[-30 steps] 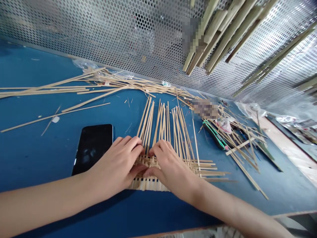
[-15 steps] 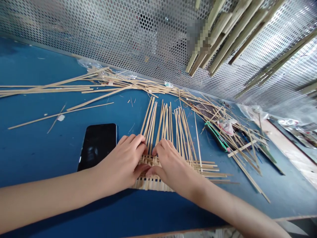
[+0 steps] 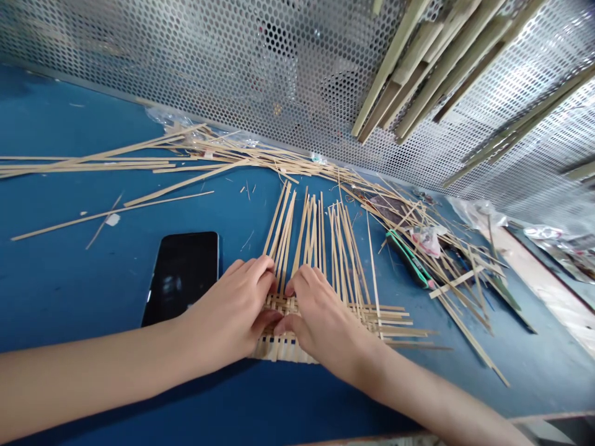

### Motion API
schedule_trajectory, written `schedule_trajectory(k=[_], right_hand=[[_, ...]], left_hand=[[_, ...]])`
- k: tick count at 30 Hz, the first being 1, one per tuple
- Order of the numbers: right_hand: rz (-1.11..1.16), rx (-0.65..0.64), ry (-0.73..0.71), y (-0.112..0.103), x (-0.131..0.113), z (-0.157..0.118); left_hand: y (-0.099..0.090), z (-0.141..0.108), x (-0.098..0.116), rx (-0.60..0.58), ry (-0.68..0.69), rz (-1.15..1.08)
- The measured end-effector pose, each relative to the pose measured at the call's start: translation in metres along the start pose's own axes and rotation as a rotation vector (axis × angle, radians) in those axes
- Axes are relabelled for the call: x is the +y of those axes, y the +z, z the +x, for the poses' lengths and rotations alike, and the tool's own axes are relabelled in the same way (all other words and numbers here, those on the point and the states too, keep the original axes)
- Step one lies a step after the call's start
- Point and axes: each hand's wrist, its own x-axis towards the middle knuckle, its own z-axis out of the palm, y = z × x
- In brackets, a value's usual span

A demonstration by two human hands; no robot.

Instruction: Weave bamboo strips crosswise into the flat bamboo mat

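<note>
A partly woven bamboo mat (image 3: 290,353) lies on the blue table between my hands. Loose strip ends (image 3: 341,248) fan away from me at its far side, and crosswise strips (image 3: 395,316) stick out at the right. My left hand (image 3: 237,303) pinches the weave with its fingers curled over the far rows and the thumb on the near side. Close beside it, my right hand (image 3: 325,316) grips the same rows, its thumb almost meeting the left thumb. Both hands hide part of the weave under the fingertips.
A black phone (image 3: 183,272) lies left of the mat, close to my left wrist. A green and black utility knife (image 3: 409,260) rests at the right among scattered strips. Long bamboo strips (image 3: 288,162) run along the perforated metal screen (image 3: 186,56); thicker bamboo slats (image 3: 432,68) appear at upper right.
The camera view has shifted slightly. Both hands keep nearly the same grip on the woven bamboo mat, with no clear change in the weave.
</note>
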Motion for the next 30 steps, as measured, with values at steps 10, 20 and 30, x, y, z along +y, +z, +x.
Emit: schedule_trajectory(k=[10, 20, 30], right_hand=[[0.059, 0.027, 0.005, 0.000, 0.003, -0.006], [0.074, -0.003, -0.079, -0.005, -0.008, 0.013], [0.064, 0.040, -0.072, 0.010, -0.010, 0.013]], left_hand=[[-0.004, -0.008, -0.008, -0.015, -0.008, -0.043], [-0.017, -0.020, -0.027, -0.016, -0.035, 0.028], [-0.014, -0.017, -0.020, -0.052, -0.050, 0.079]])
